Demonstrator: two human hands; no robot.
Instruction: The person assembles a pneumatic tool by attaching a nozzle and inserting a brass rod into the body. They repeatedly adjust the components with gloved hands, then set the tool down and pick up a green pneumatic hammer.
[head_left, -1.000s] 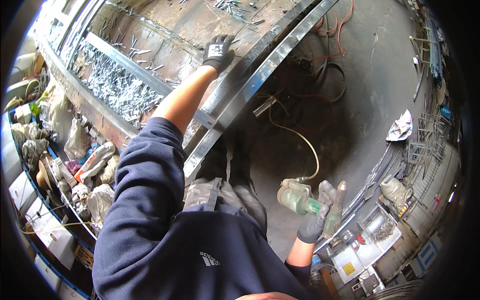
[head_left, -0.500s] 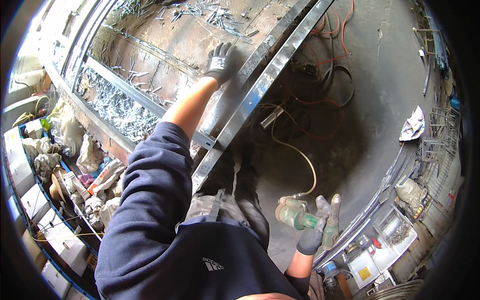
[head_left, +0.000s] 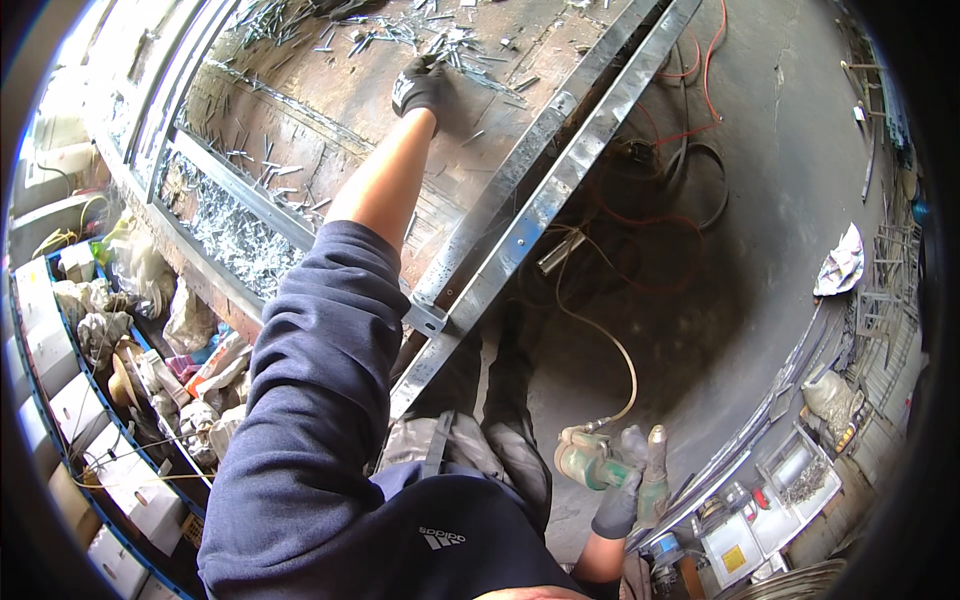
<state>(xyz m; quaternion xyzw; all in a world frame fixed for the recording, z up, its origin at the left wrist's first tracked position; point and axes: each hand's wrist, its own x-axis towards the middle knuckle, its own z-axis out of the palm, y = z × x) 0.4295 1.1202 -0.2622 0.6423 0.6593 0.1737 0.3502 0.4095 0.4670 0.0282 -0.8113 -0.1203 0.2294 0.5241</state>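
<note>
My left hand (head_left: pixel 418 86), in a dark glove, is stretched over the worn work table (head_left: pixel 330 95). Its fingers are curled at the edge of a heap of thin metal pins (head_left: pixel 455 48); whatever is between them is too small to make out. Low on the right, my gloved right hand (head_left: pixel 618 500) is wrapped round a green air rivet gun (head_left: pixel 590 462). A pale hose (head_left: pixel 630 365) joins the tool at its back end. Between my hands, long metal channel rails (head_left: pixel 530 225) run along the table's near edge.
Silvery scraps (head_left: pixel 235 230) fill a framed section at the left of the table. Below it stands a blue-edged rack (head_left: pixel 115 405) with bags and rags. Red hoses (head_left: pixel 712 60) and a dark cable lie on the floor. White trays (head_left: pixel 735 535) stand at lower right.
My left hand has moved farther over the table, toward the pins, and its spread fingers have curled. My right hand still holds the rivet gun, a little lower in view.
</note>
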